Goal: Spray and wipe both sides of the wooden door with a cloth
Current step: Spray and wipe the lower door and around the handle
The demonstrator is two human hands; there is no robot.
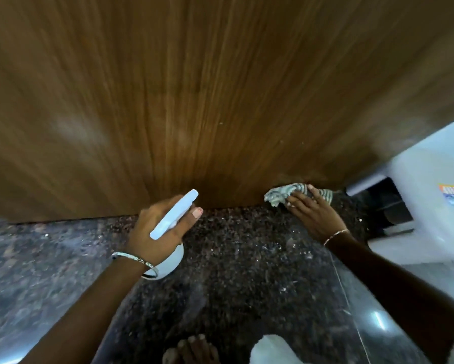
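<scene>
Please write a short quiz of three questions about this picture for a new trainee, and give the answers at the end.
1. True or false: the left hand holds the spray bottle.
2. Where does the cloth meet the wooden door?
A) at its top
B) at its bottom edge, near the floor
C) at its middle
3. Fill in: the right hand holds the ____.

Key: 1 true; 2 B; 3 cloth.
</scene>
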